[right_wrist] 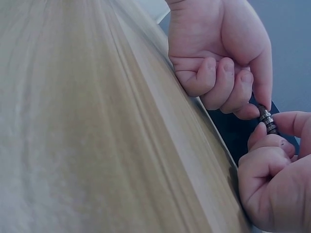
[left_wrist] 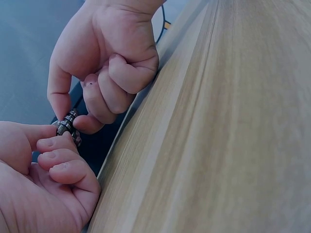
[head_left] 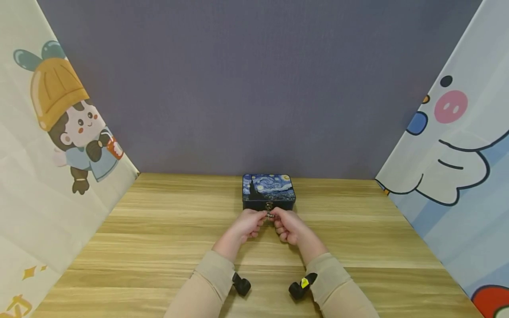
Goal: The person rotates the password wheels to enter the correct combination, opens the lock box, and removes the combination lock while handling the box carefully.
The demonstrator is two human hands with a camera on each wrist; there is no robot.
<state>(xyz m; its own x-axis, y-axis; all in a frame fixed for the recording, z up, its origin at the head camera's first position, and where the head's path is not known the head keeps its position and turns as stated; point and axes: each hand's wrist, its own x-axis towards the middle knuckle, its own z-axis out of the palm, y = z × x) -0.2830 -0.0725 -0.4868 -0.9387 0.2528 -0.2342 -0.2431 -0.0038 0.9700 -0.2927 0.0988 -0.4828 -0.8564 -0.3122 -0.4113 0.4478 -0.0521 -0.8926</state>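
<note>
A small combination padlock point(head_left: 271, 215) with ridged number dials hangs at the front of a tin box point(head_left: 268, 187) with a starry night picture on its lid. Just above the lock, a brass-coloured latch point(head_left: 269, 206) sits on the dark front side. My left hand point(head_left: 249, 223) pinches one end of the padlock between thumb and forefinger. At the other end, my right hand point(head_left: 290, 226) pinches it in the same way. Both wrist views show the dials point(left_wrist: 68, 121) between the fingertips, the remaining fingers curled in. Fingers cover parts of the lock body.
The box stands at the far edge of a wood-grain table point(head_left: 179, 221), against a grey-blue panel point(head_left: 254, 88). Cartoon-printed curtains flank the table, one at the left point(head_left: 32, 176) and one at the right point(head_left: 469, 176). Small black devices point(head_left: 241, 284) are strapped at both wrists.
</note>
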